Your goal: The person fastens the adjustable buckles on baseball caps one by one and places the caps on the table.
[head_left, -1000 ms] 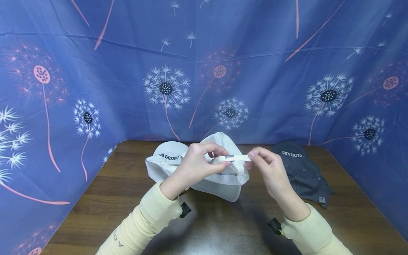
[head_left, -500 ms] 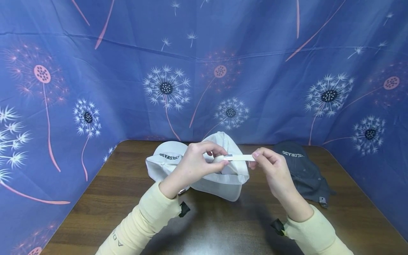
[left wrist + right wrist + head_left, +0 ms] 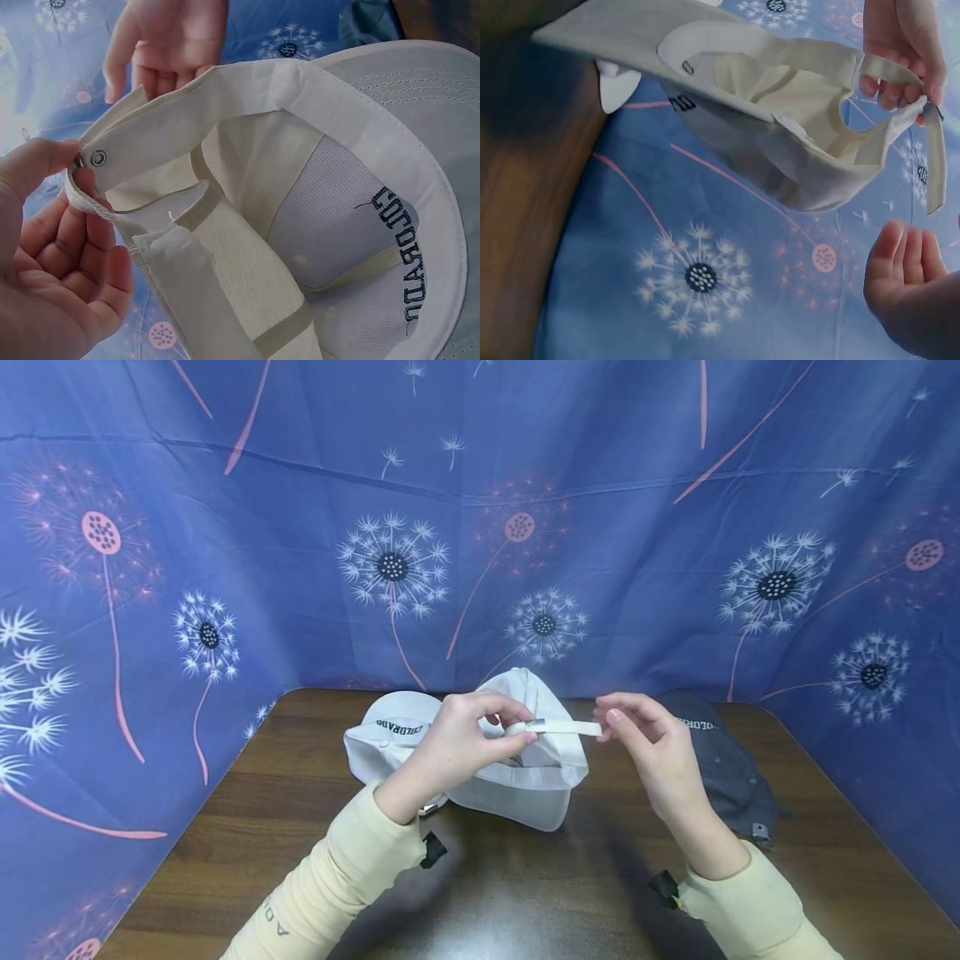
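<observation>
Between left hand and right hand: one white cap, nearer the left, hollow side facing the wearer of the head camera, brim slanting down toward the near edge. Left hand grasping: thumb and index pinch the cap's white strap right at its metal buckle, other fingers curled under. Right hand released, fingers loosely bent, just beside the strap's free end; right wrist view shows a small gap between fingertips and strap tip. Strap spans most of the space from one hand to the other, roughly level in head view, hanging down in right wrist view. Can't tell if the held cap touches the counter. Count: three caps total, two white, one dark. Second white cap lies on the counter behind the left hand, partly hidden by it, COLORADO lettering visible. Dark cap lies on the counter beyond the right hand, partly covered by it, same lettering partly visible, one metal clasp at its near end. Held cap shows one round snap by the strap, plus lettering inside the crown. Two pale yellow sleeves, one black patch per cuff. One blue cloth with dandelion print behind.
</observation>
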A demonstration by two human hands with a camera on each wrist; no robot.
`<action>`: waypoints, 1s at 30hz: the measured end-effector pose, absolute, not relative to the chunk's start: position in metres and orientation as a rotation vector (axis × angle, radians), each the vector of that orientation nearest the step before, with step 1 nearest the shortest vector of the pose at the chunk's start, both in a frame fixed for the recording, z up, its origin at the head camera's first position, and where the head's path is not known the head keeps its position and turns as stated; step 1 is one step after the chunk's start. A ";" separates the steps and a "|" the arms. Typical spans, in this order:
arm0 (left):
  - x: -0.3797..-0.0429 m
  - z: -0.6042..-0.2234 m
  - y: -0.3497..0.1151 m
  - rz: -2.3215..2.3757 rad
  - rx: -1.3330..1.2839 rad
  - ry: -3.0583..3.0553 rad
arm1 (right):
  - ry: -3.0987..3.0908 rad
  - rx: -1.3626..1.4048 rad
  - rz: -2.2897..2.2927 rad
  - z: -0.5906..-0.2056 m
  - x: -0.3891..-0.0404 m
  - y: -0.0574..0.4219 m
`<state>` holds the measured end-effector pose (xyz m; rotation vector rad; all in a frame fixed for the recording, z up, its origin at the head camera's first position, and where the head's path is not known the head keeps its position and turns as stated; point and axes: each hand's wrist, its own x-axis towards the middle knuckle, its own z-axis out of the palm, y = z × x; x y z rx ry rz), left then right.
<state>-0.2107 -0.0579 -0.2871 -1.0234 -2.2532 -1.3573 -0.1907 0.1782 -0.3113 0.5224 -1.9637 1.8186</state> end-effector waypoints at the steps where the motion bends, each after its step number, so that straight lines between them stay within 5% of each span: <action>1: -0.211 -0.287 -0.058 -1.355 -1.015 -2.261 | -1.958 0.541 1.773 -0.311 -0.191 0.179; 30: -0.211 -0.283 -0.047 -1.292 -0.854 -2.347 | -1.662 0.914 0.663 -0.326 -0.208 0.140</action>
